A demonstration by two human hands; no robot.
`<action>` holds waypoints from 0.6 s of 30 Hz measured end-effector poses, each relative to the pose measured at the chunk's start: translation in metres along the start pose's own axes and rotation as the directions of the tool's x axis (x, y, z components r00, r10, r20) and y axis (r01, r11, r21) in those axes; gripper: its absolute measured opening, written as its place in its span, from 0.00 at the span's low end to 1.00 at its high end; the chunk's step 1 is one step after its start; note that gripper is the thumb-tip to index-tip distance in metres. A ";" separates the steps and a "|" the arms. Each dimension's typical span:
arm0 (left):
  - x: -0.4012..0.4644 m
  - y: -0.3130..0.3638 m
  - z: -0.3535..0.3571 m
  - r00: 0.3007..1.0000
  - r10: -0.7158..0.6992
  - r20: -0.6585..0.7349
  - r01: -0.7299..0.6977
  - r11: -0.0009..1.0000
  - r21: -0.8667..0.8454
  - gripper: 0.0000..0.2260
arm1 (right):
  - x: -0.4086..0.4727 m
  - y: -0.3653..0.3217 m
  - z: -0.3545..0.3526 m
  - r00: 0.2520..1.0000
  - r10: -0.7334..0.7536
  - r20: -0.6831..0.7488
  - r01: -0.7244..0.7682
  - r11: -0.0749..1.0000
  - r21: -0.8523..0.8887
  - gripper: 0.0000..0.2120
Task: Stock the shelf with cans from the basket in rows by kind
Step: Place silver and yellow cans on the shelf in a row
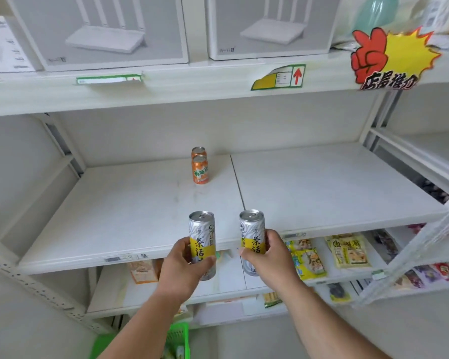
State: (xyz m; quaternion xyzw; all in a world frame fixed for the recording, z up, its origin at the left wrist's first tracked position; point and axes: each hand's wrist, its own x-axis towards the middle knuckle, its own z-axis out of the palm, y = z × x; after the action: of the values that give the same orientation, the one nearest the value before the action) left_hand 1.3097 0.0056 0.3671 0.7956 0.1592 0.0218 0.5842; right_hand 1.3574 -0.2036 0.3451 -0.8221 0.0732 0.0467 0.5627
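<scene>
My left hand (183, 268) grips a tall silver-and-yellow can (202, 231) upright, in front of the white shelf board's (140, 208) front edge. My right hand (270, 257) holds a second silver-and-yellow can (252, 229) of the same kind, upright, a little to the right. Both cans hover just before the shelf's front lip. Far back on the board stand two orange cans (200, 169), one behind the other. The green basket (178, 335) shows at the bottom, partly hidden by my left forearm.
Two white router boxes (109, 29) sit on the shelf above, over price tags (280, 77) and a red-yellow promo sign (389, 55). Snack packets (347, 251) lie on the lower shelves. Metal uprights flank the bay on the left and right.
</scene>
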 end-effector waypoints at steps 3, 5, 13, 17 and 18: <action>0.014 0.012 0.028 1.000 -0.008 0.007 0.008 1.000 -0.011 0.18 | 0.029 0.011 -0.025 1.000 0.013 -0.009 -0.014 1.000 -0.019 0.20; 0.027 0.016 0.042 1.000 -0.014 0.007 0.014 1.000 -0.023 0.19 | 0.048 0.017 -0.036 1.000 0.024 -0.019 -0.025 0.999 -0.030 0.20; 0.095 0.018 0.077 0.997 0.005 0.077 0.001 0.997 -0.083 0.21 | 0.112 0.031 -0.055 0.992 0.078 -0.101 -0.080 0.997 -0.016 0.20; 0.124 0.015 0.095 0.993 0.039 0.115 -0.030 0.996 -0.081 0.21 | 0.141 0.034 -0.060 0.985 0.093 -0.144 -0.096 0.995 -0.014 0.22; 0.129 0.015 0.099 0.991 0.041 0.124 -0.031 0.996 -0.083 0.21 | 0.148 0.035 -0.061 0.984 0.099 -0.147 -0.102 0.995 -0.010 0.23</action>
State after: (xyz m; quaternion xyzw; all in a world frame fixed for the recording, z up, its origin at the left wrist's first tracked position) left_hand 1.4577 -0.0535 0.3301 0.7739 0.1066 -0.0113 0.6242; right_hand 1.4964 -0.2830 0.3111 -0.8234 0.1552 0.0152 0.5456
